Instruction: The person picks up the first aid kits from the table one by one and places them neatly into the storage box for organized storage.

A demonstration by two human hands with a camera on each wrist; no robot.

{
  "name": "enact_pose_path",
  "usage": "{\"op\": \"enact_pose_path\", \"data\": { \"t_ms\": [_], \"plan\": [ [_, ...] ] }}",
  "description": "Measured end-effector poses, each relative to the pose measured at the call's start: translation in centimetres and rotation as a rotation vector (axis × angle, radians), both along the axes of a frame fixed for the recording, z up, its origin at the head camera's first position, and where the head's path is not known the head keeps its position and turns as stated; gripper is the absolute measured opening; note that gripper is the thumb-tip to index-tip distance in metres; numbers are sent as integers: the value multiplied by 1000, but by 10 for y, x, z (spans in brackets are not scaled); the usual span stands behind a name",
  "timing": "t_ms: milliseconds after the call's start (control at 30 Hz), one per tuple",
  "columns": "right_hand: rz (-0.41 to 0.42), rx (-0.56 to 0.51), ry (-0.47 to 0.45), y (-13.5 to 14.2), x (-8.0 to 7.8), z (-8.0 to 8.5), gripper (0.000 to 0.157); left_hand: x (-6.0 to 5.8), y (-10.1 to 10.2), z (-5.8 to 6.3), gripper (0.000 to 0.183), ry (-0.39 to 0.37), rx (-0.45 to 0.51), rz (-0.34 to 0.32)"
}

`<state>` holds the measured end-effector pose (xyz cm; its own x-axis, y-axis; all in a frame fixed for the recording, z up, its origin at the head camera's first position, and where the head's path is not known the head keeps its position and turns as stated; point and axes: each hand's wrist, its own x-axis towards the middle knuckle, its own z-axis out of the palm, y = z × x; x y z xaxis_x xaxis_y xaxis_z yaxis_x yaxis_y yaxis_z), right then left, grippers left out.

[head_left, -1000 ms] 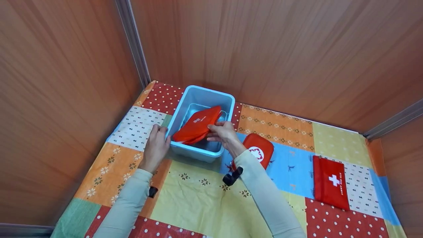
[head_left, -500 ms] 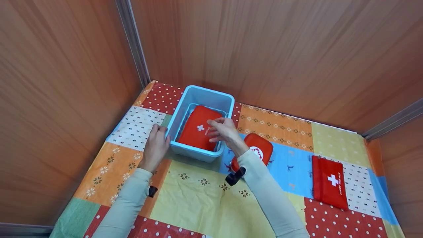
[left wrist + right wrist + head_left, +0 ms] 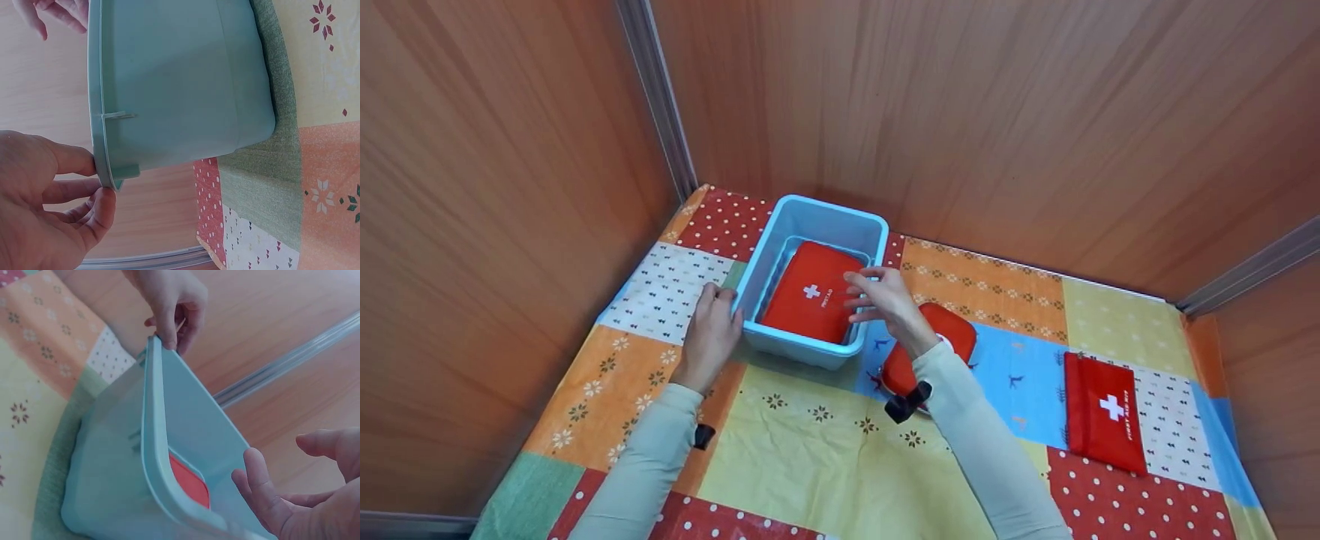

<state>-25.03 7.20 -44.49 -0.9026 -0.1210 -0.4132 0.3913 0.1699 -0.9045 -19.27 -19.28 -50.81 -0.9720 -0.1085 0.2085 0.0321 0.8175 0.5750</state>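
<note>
In the head view a light blue plastic bin (image 3: 795, 352) stands near the back wall. Flat on its floor lies a red first aid pouch (image 3: 789, 301), white cross facing up. My left hand (image 3: 711, 330) grips the rim at the bin's front left corner; in the left wrist view the thumb and fingers of that hand (image 3: 50, 197) pinch the rim's edge. Over the right rim hovers my right hand (image 3: 889, 296), fingers spread and holding nothing. The right wrist view shows these fingers (image 3: 261, 486) apart from the pouch (image 3: 190, 479).
A red hard case (image 3: 958, 328) lies right of the bin, partly hidden by my right forearm. Farther right is a flat red first aid kit pouch (image 3: 1099, 412). Wooden panels (image 3: 960, 112) enclose the patchwork-covered table (image 3: 802, 465) at the back and sides.
My right hand has let go of the red pouch, which dropped from tilted to flat in the bin. That hand then moved slightly right, toward the rim. The left hand stays on the rim.
</note>
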Motion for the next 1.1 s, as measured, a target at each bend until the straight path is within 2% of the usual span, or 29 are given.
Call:
{"op": "enact_pose_path", "data": {
  "t_ms": [100,267,467,700,933,1100],
  "plan": [
    [-13,7,2,5,0,-2,53,0,-2,-1,34,-9,20,-5],
    [-37,0,-7,18,-1,-5,51,1,-3,-2,37,-11,-34,-2],
    [-46,8,-17,36,1,-6,57,0,-3,-2,35,8,-53,4],
    [-65,37,19,66,3,-15,48,-1,-2,-2,34,-12,-19,-6],
    [-125,66,-29,98,7,-27,63,-1,-1,-2,35,-19,-31,-3],
    [-170,87,-36,118,9,-35,62,1,-2,-1,37,-22,14,-12]
  ]
}}
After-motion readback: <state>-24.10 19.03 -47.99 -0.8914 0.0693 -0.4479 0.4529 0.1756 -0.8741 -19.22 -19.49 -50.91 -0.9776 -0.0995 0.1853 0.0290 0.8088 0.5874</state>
